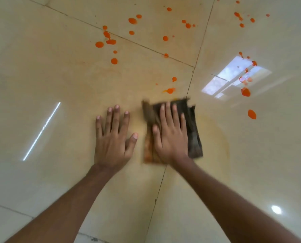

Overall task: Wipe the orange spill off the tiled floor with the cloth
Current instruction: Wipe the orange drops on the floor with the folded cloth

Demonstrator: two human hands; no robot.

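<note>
The tiled floor (41,71) is glossy and beige, with dark grout joints. At the left, a thin white light streak (41,132) is reflected in it.

The left hand (113,137) lies flat on the floor, palm down. Its fingers (117,118) are straight, spread and released, and hold nothing. It sits just to the left of the cloth (194,137) and does not touch it.

The orange spill (99,44) consists of separate drops and blots. They are spread across the far tiles from centre left to far right, and the nearest blot (169,90) lies just beyond the far edge of the cloth.

The cloth is dark, folded and motion-blurred, with orange staining at its near left corner. It lies flat on the floor over a grout joint. The right hand (170,137) presses down on it, palm flat, with straight fingers (169,116) that are neither clenched nor curled round it.

To the right of the cloth, a pale orange smear (222,137) curves across the tile. Further right, the floor reflects a bright window (233,76), with orange drops on and near it. A small round highlight (276,209) shows near right
</note>
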